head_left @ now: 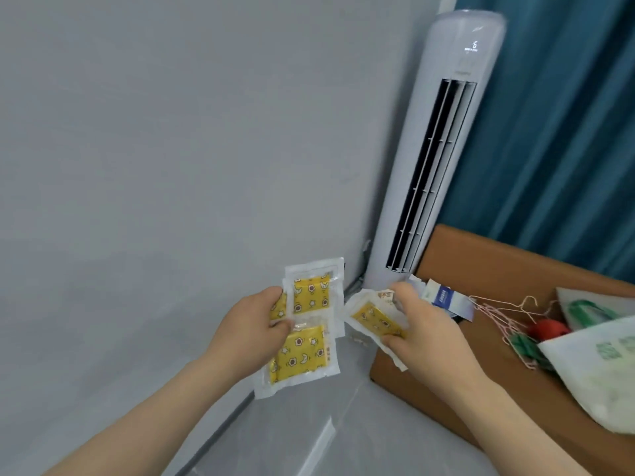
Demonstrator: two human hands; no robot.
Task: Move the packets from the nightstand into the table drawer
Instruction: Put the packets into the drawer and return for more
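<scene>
My left hand (249, 329) grips a fan of clear packets with yellow star-and-moon inserts (302, 352), held in the air left of the brown nightstand (481, 269). My right hand (424, 321) pinches another yellow packet (374, 321) by its edge, right at the nightstand's near-left corner. The two bunches are close together but apart. No table drawer is in view.
On the nightstand lie a small blue-and-white box (443, 298), wire hangers (505, 321), a red object (546, 329) and white plastic bags with green print (598, 365). A tall white air conditioner (443, 149) stands in the corner by a teal curtain (567, 132). Grey wall at left.
</scene>
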